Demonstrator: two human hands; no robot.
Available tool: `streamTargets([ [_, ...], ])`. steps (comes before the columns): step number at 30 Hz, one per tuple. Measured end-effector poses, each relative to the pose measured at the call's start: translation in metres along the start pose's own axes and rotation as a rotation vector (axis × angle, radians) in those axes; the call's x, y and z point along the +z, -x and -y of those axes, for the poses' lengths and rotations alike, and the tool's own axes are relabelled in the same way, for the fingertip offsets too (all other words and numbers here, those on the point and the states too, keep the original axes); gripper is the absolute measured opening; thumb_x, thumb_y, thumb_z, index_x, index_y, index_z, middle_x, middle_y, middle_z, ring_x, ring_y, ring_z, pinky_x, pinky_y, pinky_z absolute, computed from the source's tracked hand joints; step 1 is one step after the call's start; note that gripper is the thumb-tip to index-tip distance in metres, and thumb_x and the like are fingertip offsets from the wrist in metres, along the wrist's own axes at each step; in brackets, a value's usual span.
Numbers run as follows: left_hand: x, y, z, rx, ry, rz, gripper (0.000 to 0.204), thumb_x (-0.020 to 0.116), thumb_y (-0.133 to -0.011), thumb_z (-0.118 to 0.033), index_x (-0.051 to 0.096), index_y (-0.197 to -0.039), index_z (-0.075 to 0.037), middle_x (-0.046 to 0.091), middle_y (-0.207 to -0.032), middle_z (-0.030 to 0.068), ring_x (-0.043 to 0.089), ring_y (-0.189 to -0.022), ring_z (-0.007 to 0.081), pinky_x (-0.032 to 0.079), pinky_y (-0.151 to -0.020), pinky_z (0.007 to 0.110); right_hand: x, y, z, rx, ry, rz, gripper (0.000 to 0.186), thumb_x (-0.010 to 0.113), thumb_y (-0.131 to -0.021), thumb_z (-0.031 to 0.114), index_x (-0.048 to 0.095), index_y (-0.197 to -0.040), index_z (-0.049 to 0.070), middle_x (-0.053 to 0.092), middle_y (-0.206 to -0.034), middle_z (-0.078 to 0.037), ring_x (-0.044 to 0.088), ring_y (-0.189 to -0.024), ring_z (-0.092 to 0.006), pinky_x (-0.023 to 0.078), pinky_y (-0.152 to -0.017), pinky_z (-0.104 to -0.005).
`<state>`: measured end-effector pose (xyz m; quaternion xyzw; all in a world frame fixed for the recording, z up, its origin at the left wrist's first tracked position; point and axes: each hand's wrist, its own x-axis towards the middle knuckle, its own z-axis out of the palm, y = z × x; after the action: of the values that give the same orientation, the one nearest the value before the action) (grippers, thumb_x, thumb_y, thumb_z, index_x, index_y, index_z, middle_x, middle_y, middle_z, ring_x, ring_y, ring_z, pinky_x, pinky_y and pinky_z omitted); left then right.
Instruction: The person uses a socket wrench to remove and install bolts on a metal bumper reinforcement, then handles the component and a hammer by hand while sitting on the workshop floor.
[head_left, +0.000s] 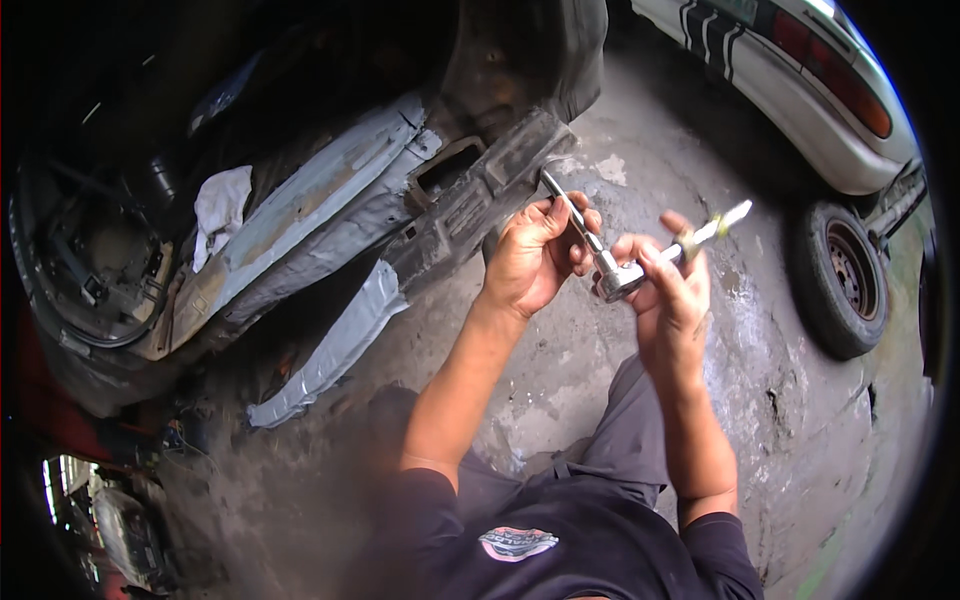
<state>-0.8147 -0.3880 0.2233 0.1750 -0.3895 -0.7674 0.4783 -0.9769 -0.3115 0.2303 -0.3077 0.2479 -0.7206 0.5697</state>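
My left hand (527, 262) is closed round a long metal extension bar (555, 187), which points up and to the left. At its lower end the bar meets the head of a ratchet wrench (622, 283). My right hand (675, 295) grips that wrench near its head, and the shiny handle slants up to the right past the fingers. A yellowish band shows on the handle, slightly blurred. Both hands are in front of my body, close together. Just beyond the bar's far tip is the end of a dark car body rail (490, 180).
A stripped car body with a grey-painted sill (300, 200) fills the left, a white rag (220, 212) on it. A grey metal strip (335, 345) juts out below. At right are a white car's rear bumper (800, 110) and an upright wheel (843, 280) on the concrete floor (750, 400).
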Motion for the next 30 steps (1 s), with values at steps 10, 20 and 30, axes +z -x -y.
streamTargets([
  [10, 0.016, 0.001, -0.016, -0.013, -0.034, -0.177, 0.027, 0.052, -0.105, -0.020, 0.058, -0.121, 0.000, 0.069, -0.105, 0.0140, 0.068, -0.093, 0.0182, 0.057, -0.084, 0.032, 0.066, 0.002, 0.056, -0.768, 1.823, 0.914, 0.042, 0.062, -0.077, 0.009, 0.055, -0.118, 0.004, 0.065, -0.101, -0.017, 0.060, -0.105, -0.0327, 0.049, -0.090, -0.0470],
  [20, -0.006, 0.004, -0.022, -0.075, -0.061, -0.118, 0.027, 0.059, -0.101, -0.021, 0.061, -0.118, 0.000, 0.069, -0.105, 0.0110, 0.064, -0.079, 0.0151, 0.052, -0.073, 0.030, 0.012, 0.030, -0.008, -1.131, 1.291, 0.557, 0.029, 0.067, -0.069, 0.010, 0.068, -0.097, 0.004, 0.067, -0.100, -0.015, 0.061, -0.114, -0.0377, 0.039, -0.108, -0.0582],
  [30, -0.001, 0.003, -0.021, -0.041, -0.084, -0.108, 0.024, 0.055, -0.103, -0.019, 0.060, -0.118, -0.001, 0.071, -0.103, 0.0141, 0.069, -0.084, 0.0186, 0.057, -0.076, 0.033, 0.021, 0.039, -0.040, 0.082, 0.074, 0.179, 0.069, 0.065, -0.094, 0.018, 0.024, -0.147, 0.000, 0.062, -0.104, -0.019, 0.068, -0.092, -0.0279, 0.058, -0.079, -0.0382],
])
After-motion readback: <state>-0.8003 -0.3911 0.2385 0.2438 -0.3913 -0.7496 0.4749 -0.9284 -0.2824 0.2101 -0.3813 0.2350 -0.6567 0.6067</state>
